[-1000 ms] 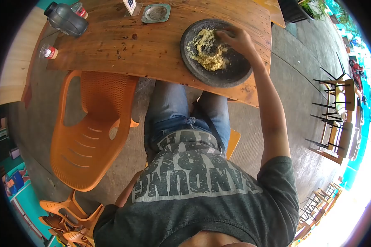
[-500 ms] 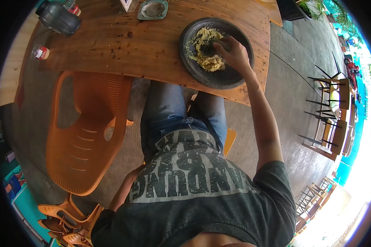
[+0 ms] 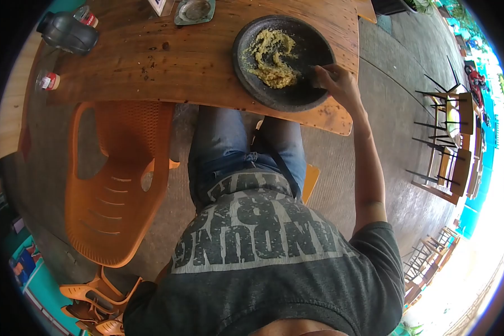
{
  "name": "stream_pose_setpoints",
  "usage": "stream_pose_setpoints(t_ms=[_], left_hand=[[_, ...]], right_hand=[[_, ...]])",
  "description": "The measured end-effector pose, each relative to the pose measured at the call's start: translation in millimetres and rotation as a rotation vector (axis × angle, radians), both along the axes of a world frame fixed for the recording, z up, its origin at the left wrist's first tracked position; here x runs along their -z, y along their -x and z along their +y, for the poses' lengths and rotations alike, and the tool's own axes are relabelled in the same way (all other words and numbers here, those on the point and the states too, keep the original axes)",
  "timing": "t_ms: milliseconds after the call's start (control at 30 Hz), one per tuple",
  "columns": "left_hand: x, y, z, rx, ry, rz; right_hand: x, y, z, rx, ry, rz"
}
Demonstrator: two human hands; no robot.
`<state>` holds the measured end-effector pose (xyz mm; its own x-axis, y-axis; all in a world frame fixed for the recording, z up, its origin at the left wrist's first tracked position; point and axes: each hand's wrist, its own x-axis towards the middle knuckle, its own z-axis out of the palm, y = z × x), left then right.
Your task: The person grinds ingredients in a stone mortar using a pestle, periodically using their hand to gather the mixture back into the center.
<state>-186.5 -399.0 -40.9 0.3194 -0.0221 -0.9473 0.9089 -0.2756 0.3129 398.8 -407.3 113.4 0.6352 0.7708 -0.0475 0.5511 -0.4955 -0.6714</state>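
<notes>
A wide dark stone mortar [image 3: 246, 78] rests near the front right corner of the wooden table. Yellowish mashed paste [image 3: 277, 73] lies in it, spread in a curved smear left of the middle. At the mortar's right side, my right hand [image 3: 339, 84] is closed around a dark stone pestle [image 3: 312, 77], which stays mostly hidden by my fingers and blends with the bowl. The pestle is apart from the main heap of paste. My left hand is out of sight, with that arm down beside my body.
An orange plastic chair [image 3: 115, 190] stands at the table's left front. On the wooden table [image 3: 196, 73] are a grey-green ashtray [image 3: 195, 10], a dark bottle [image 3: 70, 32] and a jar with a red label [image 3: 49, 82]. Stacked stools and tables [image 3: 453, 134] stand far right.
My right hand has moved the pestle from the paste toward the mortar's right rim, uncovering the paste. The whole view has shifted slightly, and my left forearm is now less visible.
</notes>
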Motion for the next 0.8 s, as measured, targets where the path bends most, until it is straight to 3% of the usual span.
stream_pose_setpoints(t_ms=[100, 400, 533, 800], left_hand=[[-1, -6, 2, 0.014, -0.014, -0.012], [-3, -6, -5, 0.004, -0.024, -0.017], [-2, -4, -4, -0.005, -0.025, -0.022], [-6, -4, -2, 0.002, -0.018, -0.021]], right_hand=[[-3, 11, 10, 0.032, 0.081, 0.022], [5, 18, 43, 0.082, -0.143, 0.188], [-16, 6, 23, 0.005, 0.061, 0.224], [13, 29, 28, 0.001, 0.023, -0.069]])
